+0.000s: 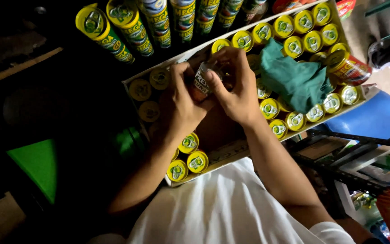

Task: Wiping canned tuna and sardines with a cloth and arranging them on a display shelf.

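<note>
Both of my hands grip one small can with a red and white label, held above the middle of a cardboard box. My left hand wraps the can's left side. My right hand covers its top and right side. The box holds several yellow-lidded cans standing upright in rows, with a bare gap under my hands. A crumpled green cloth lies on the cans at the right. One red-labelled can lies tilted on its side at the box's right end.
Stacks of yellow and green cans lie on their sides behind the box at the top. A blue plastic object and a dark wire rack stand at the right. A green surface shows at the lower left in shadow.
</note>
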